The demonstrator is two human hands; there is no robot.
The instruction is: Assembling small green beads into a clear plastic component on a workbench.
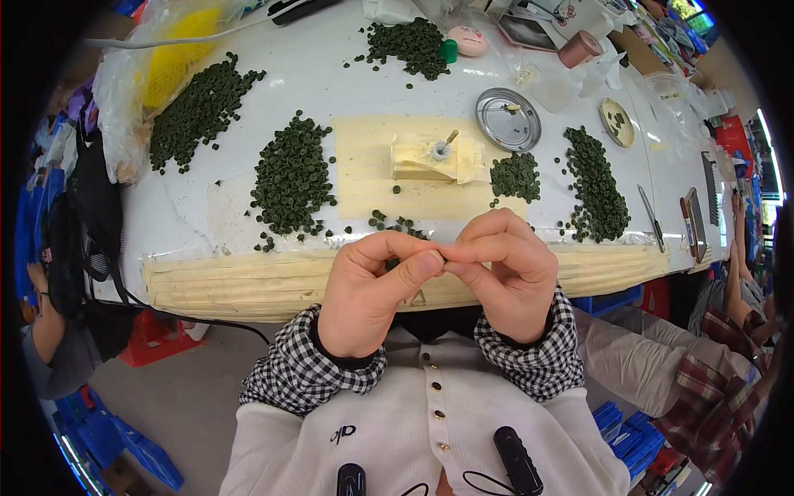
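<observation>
Dark green, nearly black, is the small piece (445,257) that the two hands hold between them, above the taped front edge (231,285) of the table. The left hand (364,285) pinches narrowly with thumb and forefinger, and the right hand (517,277) meets it, tip against tip, in the same narrow pinch. To do this well, I think the pressure should be light and equal from both sides, because such a small thing could easily spring away. It would be wise to hold it by its rim, and to let one hand only steady while the other makes the fine movement. If the hands were a little farther over the table, a dropped piece would be easier to find.

Of the held piece only a dark bit shows; the fingertips cover the rest, so I cannot tell its full shape. Just beyond the hands, a few loose green pieces (397,223) lie near the edge of a cream sheet (356,157); these look small and roundish. On the sheet stands a block (413,157) wrapped in tape, with a stick (452,136) leaning upward from it. Left of the sheet is a large green heap (294,178); to the right, a longer heap (597,186).
</observation>
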